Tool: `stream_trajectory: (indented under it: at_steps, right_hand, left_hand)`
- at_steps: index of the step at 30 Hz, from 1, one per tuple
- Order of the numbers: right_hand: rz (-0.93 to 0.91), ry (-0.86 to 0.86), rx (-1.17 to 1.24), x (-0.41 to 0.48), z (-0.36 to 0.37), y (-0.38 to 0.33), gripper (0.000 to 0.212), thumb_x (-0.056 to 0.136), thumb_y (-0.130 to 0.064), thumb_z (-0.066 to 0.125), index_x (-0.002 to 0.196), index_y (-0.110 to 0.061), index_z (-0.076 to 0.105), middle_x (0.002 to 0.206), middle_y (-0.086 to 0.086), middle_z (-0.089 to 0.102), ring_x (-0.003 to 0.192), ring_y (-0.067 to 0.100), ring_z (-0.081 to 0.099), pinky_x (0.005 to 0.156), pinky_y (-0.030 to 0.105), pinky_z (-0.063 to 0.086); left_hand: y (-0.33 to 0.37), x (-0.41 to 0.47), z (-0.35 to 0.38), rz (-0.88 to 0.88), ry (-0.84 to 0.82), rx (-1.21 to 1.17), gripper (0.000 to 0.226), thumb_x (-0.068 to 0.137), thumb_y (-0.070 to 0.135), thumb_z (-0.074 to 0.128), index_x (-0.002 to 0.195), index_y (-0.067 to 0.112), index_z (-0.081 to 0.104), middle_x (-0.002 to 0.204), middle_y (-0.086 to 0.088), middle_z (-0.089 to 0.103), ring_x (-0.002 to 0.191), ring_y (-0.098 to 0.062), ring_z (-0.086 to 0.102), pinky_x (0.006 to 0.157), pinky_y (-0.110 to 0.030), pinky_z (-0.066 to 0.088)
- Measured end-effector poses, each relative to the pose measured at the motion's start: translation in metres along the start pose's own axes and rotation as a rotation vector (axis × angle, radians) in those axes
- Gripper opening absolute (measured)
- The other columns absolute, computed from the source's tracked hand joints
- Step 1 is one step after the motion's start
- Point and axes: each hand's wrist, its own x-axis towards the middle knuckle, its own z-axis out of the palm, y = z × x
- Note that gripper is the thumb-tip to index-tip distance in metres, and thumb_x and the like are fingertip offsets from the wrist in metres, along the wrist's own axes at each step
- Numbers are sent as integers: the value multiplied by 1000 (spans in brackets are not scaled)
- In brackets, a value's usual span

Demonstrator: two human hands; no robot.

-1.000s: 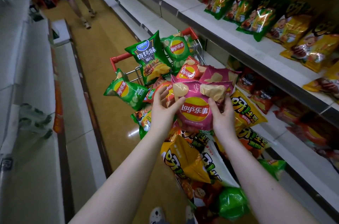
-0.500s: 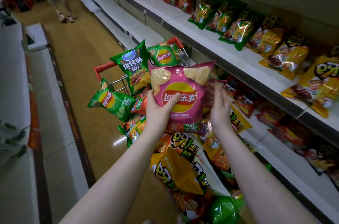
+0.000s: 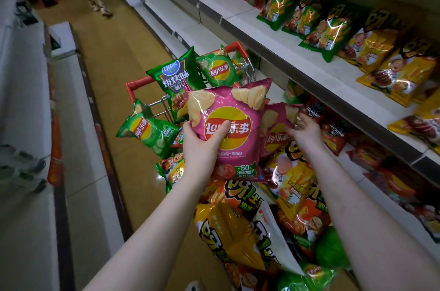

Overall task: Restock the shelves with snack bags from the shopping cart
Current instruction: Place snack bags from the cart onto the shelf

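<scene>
the pink bag (image 3: 240,148) reads "lay's 乐事" and "-50%"; the dark green bag (image 3: 176,76) seemingly says "烧烤味".

Pink chip bag (image 3: 228,128) w/ red-yellow logo — cart handle (image 3: 140,83) red.

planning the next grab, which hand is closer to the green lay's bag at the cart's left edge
Left. The left hand, holding the pink Lay's bag, is just right of the green Lay's bag; the right hand lies farther right.
</scene>
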Motion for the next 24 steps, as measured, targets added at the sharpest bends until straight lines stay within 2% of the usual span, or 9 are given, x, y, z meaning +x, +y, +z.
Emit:
stream_trajectory:
  at_steps: [2,6,8,11,14,17,18,22,24]
  right_hand:
    - [6,-15,34,-1,-2,-2,70,85,-2,66,144,0,30,133,15,54,120,26,54,92,28,45]
    - [-56,-68,91,-9,-3,-3,38,86,6,61,123,2,54,111,12,61,96,19,59,58,4,45]
    - [-78,-89,144,-12,-1,-2,35,87,5,59,121,1,56,110,11,62,94,18,59,59,4,46]
    - [-72,-111,247,-15,3,-1,27,89,2,57,115,-2,58,111,15,64,86,14,63,66,13,51]
    - [-64,-110,366,-20,9,-8,20,92,3,52,110,-5,57,96,8,66,70,4,67,60,15,52]
    - [-78,-130,458,-26,11,-20,21,94,1,49,114,-1,56,91,3,65,71,4,67,59,16,52]
    - [-90,-136,473,-28,11,-24,22,94,0,50,115,-1,57,91,2,66,73,6,67,59,17,53]
    - [-206,-116,502,-41,8,-45,17,94,-2,52,106,-8,61,92,-1,69,79,7,68,68,21,54]
    - [-277,-106,498,-48,6,-57,15,93,-4,55,100,-13,64,92,-3,71,86,11,68,74,25,53]
  left_hand:
    - [-1,-1,0,-2,7,17,57,78,34,75,116,31,33,100,17,55,88,1,60,65,-15,49]
    - [-2,-4,0,-15,40,9,59,76,36,76,120,29,36,105,13,58,93,-5,63,70,-21,53]
    - [-1,-5,-2,-25,65,2,59,76,37,76,120,29,37,108,10,59,97,-10,64,78,-28,55]
    - [5,-9,-7,-9,101,4,57,75,37,76,118,29,38,107,10,60,98,-10,64,82,-31,55]
    - [11,-16,-13,16,134,-6,56,74,38,76,115,32,39,108,11,59,98,-9,63,84,-32,54]
    - [17,-22,-19,46,184,-18,48,72,41,76,104,39,39,107,13,58,100,-8,62,87,-34,53]
    - [18,-24,-22,60,202,-11,55,68,46,77,107,40,39,110,12,58,102,-10,62,90,-37,53]
    - [20,-27,-33,81,303,15,107,49,70,77,136,26,34,125,6,57,111,-14,61,95,-45,52]
    - [21,-28,-37,85,353,49,111,42,81,73,133,31,34,125,6,57,113,-16,60,95,-47,51]
